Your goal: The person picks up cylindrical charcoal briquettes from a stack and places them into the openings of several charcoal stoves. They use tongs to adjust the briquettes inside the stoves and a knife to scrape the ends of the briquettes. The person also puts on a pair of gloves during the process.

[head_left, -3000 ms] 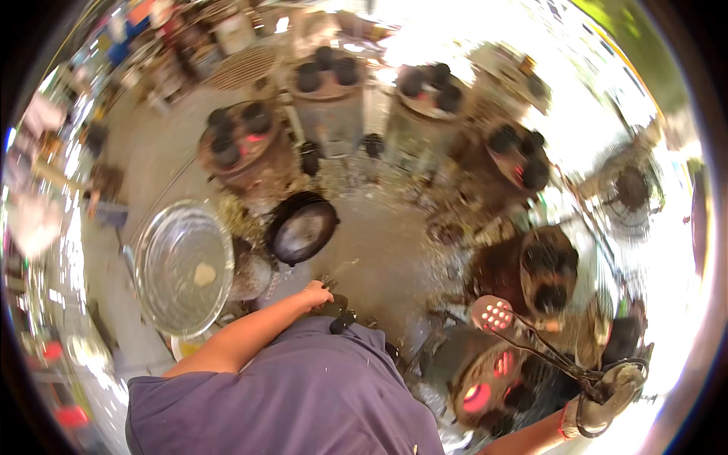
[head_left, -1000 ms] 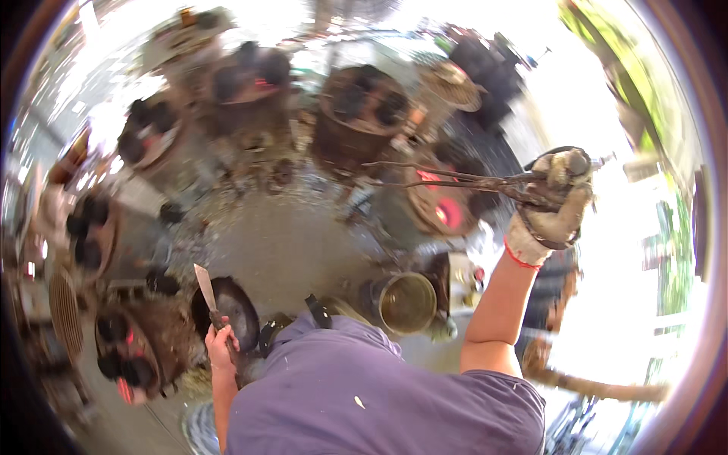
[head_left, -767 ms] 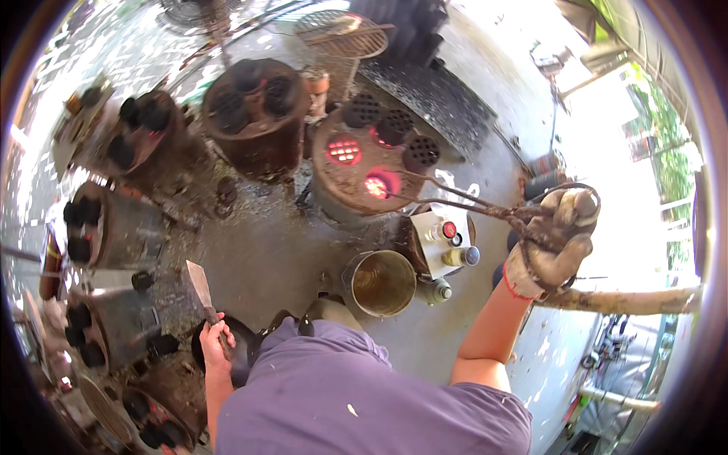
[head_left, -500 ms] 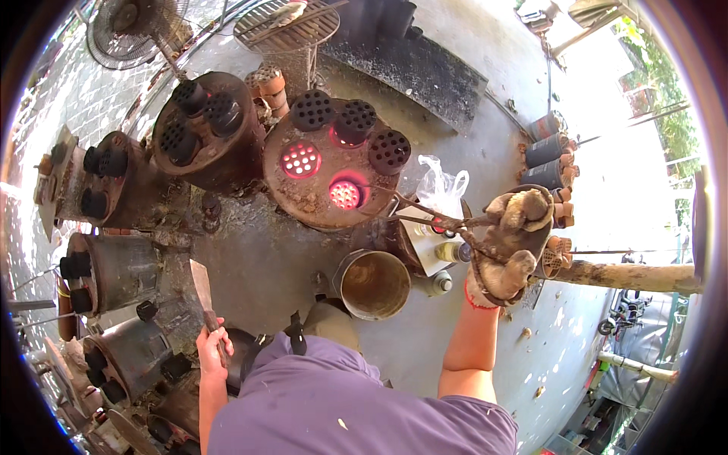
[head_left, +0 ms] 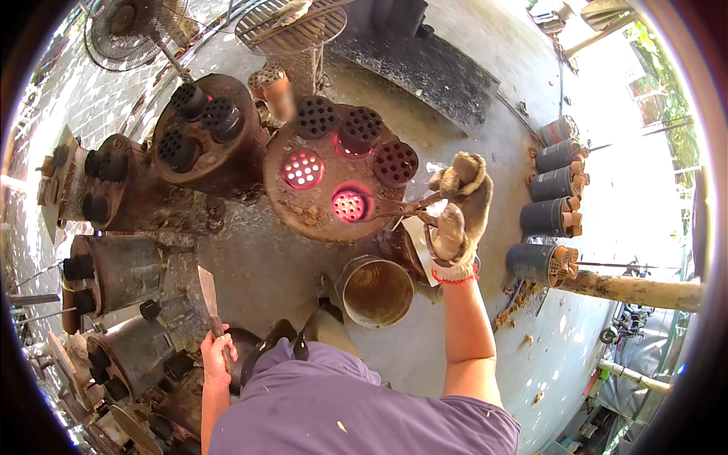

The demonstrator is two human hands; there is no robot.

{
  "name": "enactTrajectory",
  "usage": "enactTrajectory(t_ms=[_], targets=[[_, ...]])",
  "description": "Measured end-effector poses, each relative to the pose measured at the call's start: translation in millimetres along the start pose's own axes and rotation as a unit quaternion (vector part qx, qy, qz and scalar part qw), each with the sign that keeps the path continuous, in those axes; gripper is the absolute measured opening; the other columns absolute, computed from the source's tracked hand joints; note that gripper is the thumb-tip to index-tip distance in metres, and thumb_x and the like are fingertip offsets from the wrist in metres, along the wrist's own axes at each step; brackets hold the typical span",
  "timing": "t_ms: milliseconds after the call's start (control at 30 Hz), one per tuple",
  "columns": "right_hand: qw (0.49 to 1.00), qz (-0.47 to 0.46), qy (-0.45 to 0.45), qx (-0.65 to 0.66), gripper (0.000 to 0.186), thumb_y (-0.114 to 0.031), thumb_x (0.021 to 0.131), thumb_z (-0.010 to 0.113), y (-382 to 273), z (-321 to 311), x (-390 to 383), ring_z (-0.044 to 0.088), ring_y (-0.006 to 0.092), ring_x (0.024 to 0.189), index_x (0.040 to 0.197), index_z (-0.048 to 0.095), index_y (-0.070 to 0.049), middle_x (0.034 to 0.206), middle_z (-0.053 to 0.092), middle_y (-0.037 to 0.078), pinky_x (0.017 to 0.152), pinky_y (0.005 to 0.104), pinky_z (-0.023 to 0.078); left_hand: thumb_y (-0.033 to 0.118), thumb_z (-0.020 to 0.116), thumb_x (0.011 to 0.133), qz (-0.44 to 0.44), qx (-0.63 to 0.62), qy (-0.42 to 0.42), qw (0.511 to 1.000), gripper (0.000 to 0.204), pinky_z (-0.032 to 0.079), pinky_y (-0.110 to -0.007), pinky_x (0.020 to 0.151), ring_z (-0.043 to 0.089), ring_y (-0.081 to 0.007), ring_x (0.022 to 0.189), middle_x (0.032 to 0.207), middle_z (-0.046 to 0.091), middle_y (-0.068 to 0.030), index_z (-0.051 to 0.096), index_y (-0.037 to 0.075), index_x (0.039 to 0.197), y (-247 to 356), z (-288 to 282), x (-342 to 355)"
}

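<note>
My right hand [head_left: 461, 216], in a thick cloth glove, is closed on the handles of rusty metal tongs [head_left: 403, 208]. The tongs' tips are at the edge of a hole in the round, rusty stove top [head_left: 299, 205], beside a glowing perforated coal briquette [head_left: 349, 205]; whether they touch it I cannot tell. Another glowing briquette [head_left: 303, 168] sits in a second hole. Dark briquettes [head_left: 396, 164] stand along the far and right side, one over a red-lit hole. Low on the left, my bare left hand [head_left: 218, 353] grips the handle of a long flat-bladed knife [head_left: 207, 291], blade pointing away.
A metal bucket [head_left: 346, 305] stands just in front of me. Other drum stoves [head_left: 243, 163] with briquettes line the left. A fan [head_left: 129, 30] and a round grill [head_left: 292, 30] are at the back. Dark cylinders [head_left: 531, 263] and a wooden pole [head_left: 633, 290] lie at the right.
My gloved right hand has moved left and away from me, bringing the tongs closer over the stove. My left hand keeps the knife nearly in place; the view has shifted slightly.
</note>
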State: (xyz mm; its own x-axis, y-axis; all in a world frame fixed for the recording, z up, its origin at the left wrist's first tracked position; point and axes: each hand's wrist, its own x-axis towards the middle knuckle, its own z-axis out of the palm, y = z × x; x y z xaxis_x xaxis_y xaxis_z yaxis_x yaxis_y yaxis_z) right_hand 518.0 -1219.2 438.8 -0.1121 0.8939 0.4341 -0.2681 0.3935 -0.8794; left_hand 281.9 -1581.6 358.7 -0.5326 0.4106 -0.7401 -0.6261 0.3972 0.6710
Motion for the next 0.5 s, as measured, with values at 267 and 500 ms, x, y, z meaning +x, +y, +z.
enactTrajectory(t_ms=[267,500], targets=[[0.983,-0.004,-0.102,-0.150,0.017,-0.002,0.080,0.054,44,46,6,0.037,0.0063,0.066,0.079,0.038,-0.006,0.077,0.040,-0.001,0.059,0.0188,0.036,0.006,0.052,0.075,0.002,-0.037,0.000,0.999,0.029,0.036,-0.024,0.039,0.044,-0.0126,0.043,0.062,0.045,-0.0034,0.045,-0.003,0.102,0,-2,-2],[0.993,-0.064,0.019,-0.096,0.012,-0.002,0.081,0.054,-33,63,43,0.044,0.0071,0.061,0.076,0.044,-0.006,0.069,0.048,0.001,0.055,0.0196,0.039,0.009,0.050,0.075,0.022,-0.008,-0.020,1.000,0.028,0.036,-0.025,0.040,0.045,-0.0132,0.044,0.062,0.047,-0.0043,0.048,-0.001,0.101,-6,-24,1]])
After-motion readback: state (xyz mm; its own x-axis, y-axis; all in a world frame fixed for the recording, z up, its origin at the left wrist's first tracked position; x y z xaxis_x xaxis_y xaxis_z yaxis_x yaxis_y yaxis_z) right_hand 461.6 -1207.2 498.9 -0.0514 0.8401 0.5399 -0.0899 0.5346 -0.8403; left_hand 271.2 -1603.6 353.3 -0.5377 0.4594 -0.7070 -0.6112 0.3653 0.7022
